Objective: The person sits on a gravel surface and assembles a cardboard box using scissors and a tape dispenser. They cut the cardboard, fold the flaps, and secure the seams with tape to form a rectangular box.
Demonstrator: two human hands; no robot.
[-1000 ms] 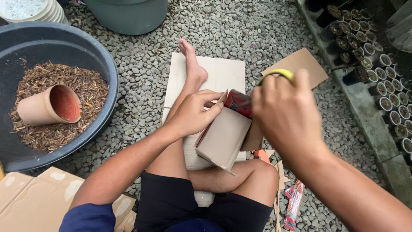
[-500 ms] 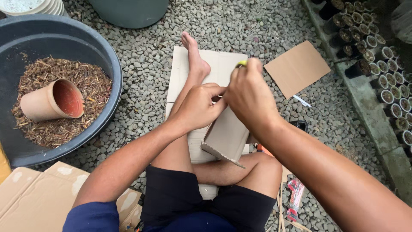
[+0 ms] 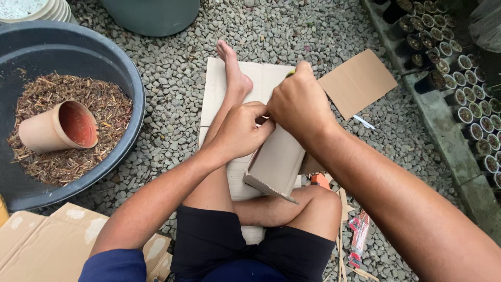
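Grey gravel (image 3: 172,99) surrounded a seated person whose left hand (image 3: 241,131) and right hand (image 3: 301,104) gripped a folded cardboard box (image 3: 276,163) above the lap, beside a clay pot (image 3: 58,127) in a mulch-filled tub (image 3: 117,68).

A folded brown cardboard box (image 3: 276,164) tilts above the lap.

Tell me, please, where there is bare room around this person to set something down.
Bare gravel lies between the dark basin and the cardboard sheet under the leg. More lies beyond the loose cardboard piece, before the seedling pots. It is crowded at the lap, where the left hand and right hand work a cardboard box.
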